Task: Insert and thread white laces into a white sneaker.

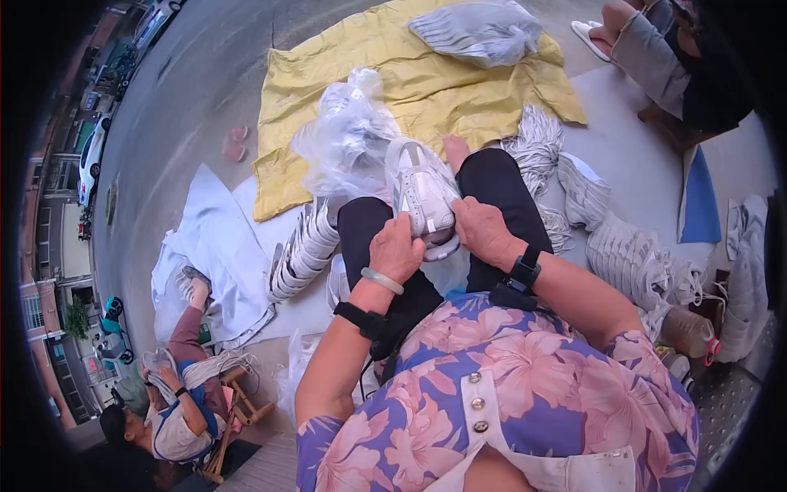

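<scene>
Between my knees is a white and grey sneaker upper [420, 184], its toe end pointing away from me. My left hand [397, 248] grips its near left edge, thumb and fingers pressed together. On the opposite edge, my right hand [487, 225] pinches the upper in the same way. The fingertips under the material are hidden. Just beyond the upper sits a clear plastic bag [348, 131] with white pieces inside. A nested row of white uppers [302, 252] lies left of my left leg. Right of my right knee is a bundle of white laces [537, 148].
A yellow sheet [320, 82] spreads ahead, with another filled plastic bag [479, 34] on it. More stacked uppers [627, 254] and a plastic bottle [689, 331] lie at right. A seated person [176, 410] handles a shoe piece at lower left; another person [656, 66] sits at upper right.
</scene>
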A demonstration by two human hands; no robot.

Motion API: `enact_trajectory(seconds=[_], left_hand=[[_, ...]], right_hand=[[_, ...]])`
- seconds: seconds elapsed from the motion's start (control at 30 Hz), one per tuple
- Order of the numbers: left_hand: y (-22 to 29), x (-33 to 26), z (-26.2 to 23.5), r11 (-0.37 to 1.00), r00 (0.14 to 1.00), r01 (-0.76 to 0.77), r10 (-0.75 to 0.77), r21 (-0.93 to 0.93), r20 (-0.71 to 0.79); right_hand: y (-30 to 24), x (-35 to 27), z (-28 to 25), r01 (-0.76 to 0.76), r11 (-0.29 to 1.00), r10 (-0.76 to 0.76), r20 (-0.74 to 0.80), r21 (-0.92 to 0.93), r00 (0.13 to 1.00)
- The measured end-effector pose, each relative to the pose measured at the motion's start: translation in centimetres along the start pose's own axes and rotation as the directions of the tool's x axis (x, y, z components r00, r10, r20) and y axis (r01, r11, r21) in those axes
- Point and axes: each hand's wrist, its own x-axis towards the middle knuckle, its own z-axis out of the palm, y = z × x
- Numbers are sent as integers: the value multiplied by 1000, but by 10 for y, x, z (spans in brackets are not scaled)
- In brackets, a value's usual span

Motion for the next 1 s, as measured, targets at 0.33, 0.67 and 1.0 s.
enact_trajectory(seconds=[0.33, 0.67, 1.0], left_hand=[[-1, 14, -9, 985, 990, -140, 139, -98, -9], [-1, 34, -25, 910, 945, 173, -45, -377, 324], [0, 49, -29, 848, 872, 374, -183, -376, 454]], right_hand=[[63, -4, -74, -247, 717, 279, 56, 653, 959], [282, -102, 18, -809, 451, 775, 284, 377, 564], [285, -77, 105, -887, 444, 884, 227, -129, 409]])
